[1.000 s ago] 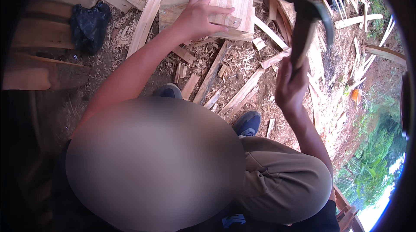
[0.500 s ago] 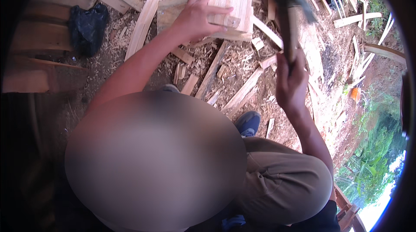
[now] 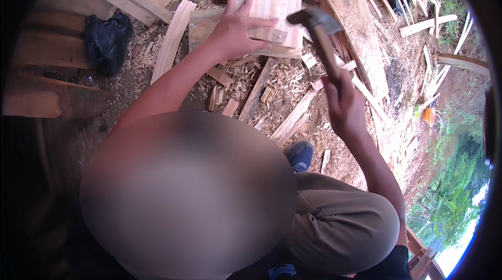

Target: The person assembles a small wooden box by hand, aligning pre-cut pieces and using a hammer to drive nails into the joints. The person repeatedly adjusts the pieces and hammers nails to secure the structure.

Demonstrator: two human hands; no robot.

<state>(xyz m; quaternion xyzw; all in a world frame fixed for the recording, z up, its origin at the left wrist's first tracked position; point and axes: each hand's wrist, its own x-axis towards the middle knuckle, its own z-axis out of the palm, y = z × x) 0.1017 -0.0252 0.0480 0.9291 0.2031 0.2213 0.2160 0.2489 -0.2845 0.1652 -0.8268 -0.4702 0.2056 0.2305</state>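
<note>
My left hand [image 3: 235, 31] grips the near left side of a pale wooden block [image 3: 278, 5] with a striped top, its fingers spread over it. A short wood piece [image 3: 273, 35] lies under those fingers at the block's near edge. My right hand [image 3: 346, 103] is closed around the wooden handle of a hammer [image 3: 325, 44]. The dark metal head hangs just right of the block and looks apart from it. Beneath the block, a wider board [image 3: 201, 34] shows at its left.
Wood chips and offcuts [image 3: 298, 112] cover the ground before me. A long curved slab [image 3: 361, 34] runs along the right. To the left are a black plastic bag [image 3: 107, 44] and a pale plank [image 3: 172, 42]. My shoe [image 3: 299, 155] is near the offcuts.
The hammer has swung left and down, bringing its head closer to the block. My right hand has shifted slightly left. My left hand keeps its place on the block.
</note>
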